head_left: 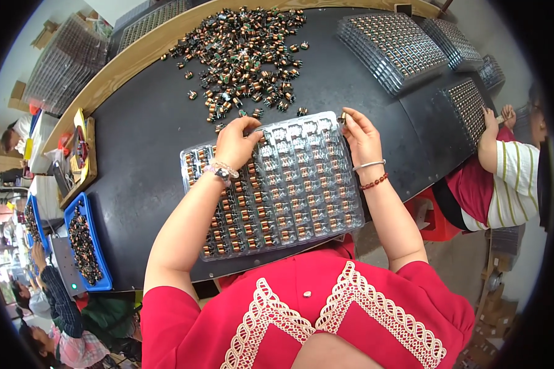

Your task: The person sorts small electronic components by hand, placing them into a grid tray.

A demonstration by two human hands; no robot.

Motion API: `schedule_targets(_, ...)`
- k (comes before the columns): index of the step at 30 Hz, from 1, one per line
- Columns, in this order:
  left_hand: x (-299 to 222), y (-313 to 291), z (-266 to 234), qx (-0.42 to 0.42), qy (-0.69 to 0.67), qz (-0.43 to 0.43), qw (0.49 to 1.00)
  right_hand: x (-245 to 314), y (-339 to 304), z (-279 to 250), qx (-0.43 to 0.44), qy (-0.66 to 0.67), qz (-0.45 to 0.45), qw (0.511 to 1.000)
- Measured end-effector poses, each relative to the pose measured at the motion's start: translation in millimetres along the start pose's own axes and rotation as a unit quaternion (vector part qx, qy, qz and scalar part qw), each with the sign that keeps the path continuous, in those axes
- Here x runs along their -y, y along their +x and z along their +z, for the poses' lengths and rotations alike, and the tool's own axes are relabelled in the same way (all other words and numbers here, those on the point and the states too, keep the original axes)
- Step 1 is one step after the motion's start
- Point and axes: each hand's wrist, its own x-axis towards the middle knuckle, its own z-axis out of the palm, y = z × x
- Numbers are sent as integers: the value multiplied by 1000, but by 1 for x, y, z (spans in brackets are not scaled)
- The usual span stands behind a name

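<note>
A clear plastic tray [289, 172] with rows of pockets lies at the table's near edge. Small copper-wound coils [232, 232] fill its left columns, while the columns to the right show lighter pockets with coils seen through the plastic. My left hand [235, 145] reaches over the tray's upper middle, its thumb and fingers closed down at a pocket; what they pinch is mostly hidden. At the tray's far right corner my right hand [364, 140] is raised, holding one small coil [343, 117] between thumb and fingertips.
A big heap of loose coils [246, 55] lies beyond the tray. Stacked filled trays [394, 49] stand far right, near another person's hands on a tray [468, 104]. At left are a blue bin [108, 270] of parts and a yellow-edged box [92, 154]. A wooden rim [129, 46] borders the table.
</note>
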Motion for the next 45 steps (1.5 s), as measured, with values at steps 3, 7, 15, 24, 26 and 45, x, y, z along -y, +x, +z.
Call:
schedule_targets(3, -15, -9, -20, -81, 11, 98, 992, -2, -1, -7, -9, 62, 10, 998)
schedule_targets(7, -15, -47, -35, 49, 48, 116, 991, -11, 3, -19, -39, 124, 33, 991)
schedule_targets(15, -13, -76, -9, -4, 44, 101, 994, -17, 7, -22, -42, 128, 54, 989)
schedule_targets(24, -9, -77, -14, 5, 49, 142, 989, -15, 5, -21, -26, 130, 42, 990)
schedule_targets(26, -11, -77, -14, -7, 78, 185, 980, -16, 5, -21, -21, 131, 33, 991)
schedule_targets(45, 39, -42, -61, -41, 235, 30, 971, -22, -13, -4, -29, 190, 48, 980)
